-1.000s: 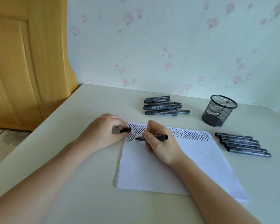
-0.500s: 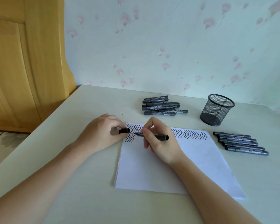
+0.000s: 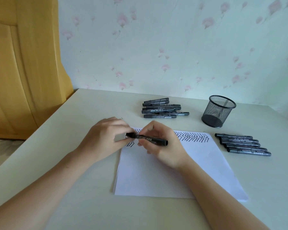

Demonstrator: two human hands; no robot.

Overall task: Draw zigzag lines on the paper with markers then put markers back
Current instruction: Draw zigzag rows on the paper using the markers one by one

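Head view: your hands, left and right, grip the marker above the zigzagged paper, likely capping; returning markers remains.

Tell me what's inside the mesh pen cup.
Nothing shows in the mesh cup: through its mesh wall and open top only its dark base is visible. No markers stand in it.

Right hand gripping black marker over top-left part of paper. Left hand pinching marker's cap end. Marker lying near-horizontal between both hands. Zigzag rows running along paper's top edge. Marker pile sitting behind paper on tabletop. Five markers lying right of paper. Mesh pen cup standing upright near wall.
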